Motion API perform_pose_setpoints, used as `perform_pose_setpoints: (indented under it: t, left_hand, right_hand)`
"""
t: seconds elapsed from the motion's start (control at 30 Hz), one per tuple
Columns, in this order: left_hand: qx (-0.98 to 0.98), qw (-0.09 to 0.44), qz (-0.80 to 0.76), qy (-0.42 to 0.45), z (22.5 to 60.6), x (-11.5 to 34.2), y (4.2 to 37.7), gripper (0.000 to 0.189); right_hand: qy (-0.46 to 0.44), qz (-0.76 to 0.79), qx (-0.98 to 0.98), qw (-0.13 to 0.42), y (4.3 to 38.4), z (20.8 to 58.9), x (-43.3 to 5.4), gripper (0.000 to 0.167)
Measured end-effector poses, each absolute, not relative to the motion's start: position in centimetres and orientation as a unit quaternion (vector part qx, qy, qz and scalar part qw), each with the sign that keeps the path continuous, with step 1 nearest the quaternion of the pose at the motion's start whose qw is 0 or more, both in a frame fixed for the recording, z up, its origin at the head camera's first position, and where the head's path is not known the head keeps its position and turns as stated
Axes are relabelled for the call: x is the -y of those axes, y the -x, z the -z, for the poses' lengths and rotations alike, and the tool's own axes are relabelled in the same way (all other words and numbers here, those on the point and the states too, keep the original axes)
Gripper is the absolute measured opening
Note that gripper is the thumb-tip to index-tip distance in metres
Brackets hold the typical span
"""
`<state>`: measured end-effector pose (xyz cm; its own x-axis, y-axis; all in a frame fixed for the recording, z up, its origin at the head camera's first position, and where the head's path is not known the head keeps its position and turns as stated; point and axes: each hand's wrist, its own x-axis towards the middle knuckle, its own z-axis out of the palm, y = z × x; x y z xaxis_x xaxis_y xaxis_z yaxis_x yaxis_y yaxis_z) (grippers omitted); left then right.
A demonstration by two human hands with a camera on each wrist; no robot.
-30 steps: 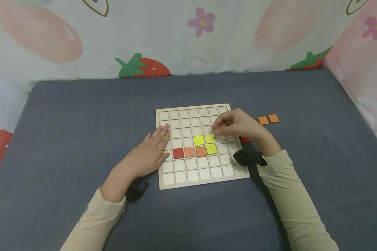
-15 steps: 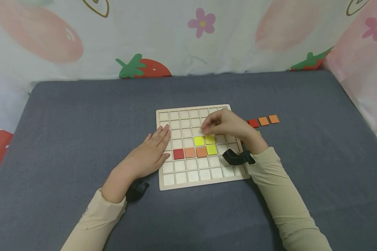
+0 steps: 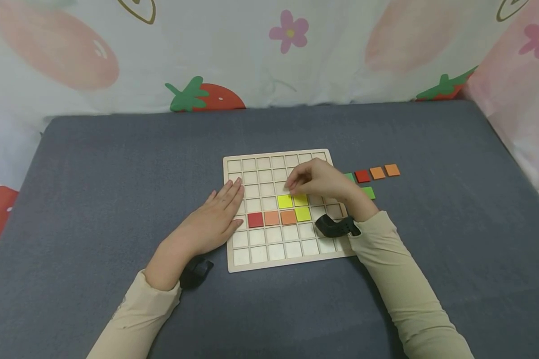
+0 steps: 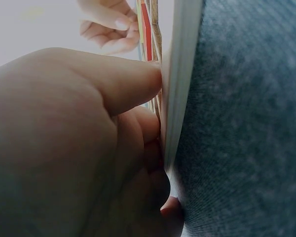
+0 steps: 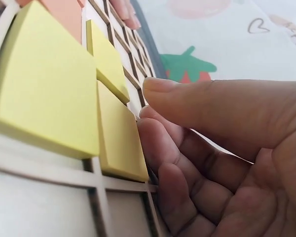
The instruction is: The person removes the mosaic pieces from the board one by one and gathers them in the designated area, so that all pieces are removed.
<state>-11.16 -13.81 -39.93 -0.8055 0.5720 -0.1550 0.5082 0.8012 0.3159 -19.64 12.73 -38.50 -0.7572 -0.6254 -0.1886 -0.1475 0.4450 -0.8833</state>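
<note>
A light wooden grid board [image 3: 292, 253] lies on the table. In it sit three yellow tiles [image 3: 303, 214], two orange tiles [image 3: 271, 218] and a red tile [image 3: 255, 220]. Flat on the board's left edge rests my left hand [image 3: 215, 219], fingers straight; the left wrist view shows its thumb on the rim. Over the cells just behind the yellow tiles is my right hand [image 3: 321, 179], its fingers curled and thumb close to the index finger [image 5: 160, 140]. No tile shows between those fingertips, and part of the cell beneath them is hidden.
Right of the board, loose tiles lie on the grey cloth: a red tile [image 3: 362, 176], two orange tiles [image 3: 384, 171], a darker green tile [image 3: 350, 176] and a light green tile [image 3: 368, 193]. A printed curtain [image 3: 332, 65] hangs along the table's back edge.
My right hand has moved left across the board, to just behind the yellow tiles, nearly still over the last half second. Loose green tiles have come into sight. My left hand stays put.
</note>
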Motion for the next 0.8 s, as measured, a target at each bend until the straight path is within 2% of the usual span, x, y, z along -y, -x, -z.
perform_pose_setpoints:
  t: [0.43, 0.8]
  left_hand:
    - [-0.941, 0.121, -0.132, -0.287, 39.96, 13.78, 11.16, 0.064]
    - [-0.94, 0.12, -0.131, -0.29, 39.8, 13.8, 11.12, 0.064]
  right_hand:
    - [0.289, 0.423, -0.829, 0.224, 19.32, 38.64, -12.58, 0.008]
    - [0.302, 0.409, -0.831, 0.225, 19.35, 38.66, -12.52, 0.008]
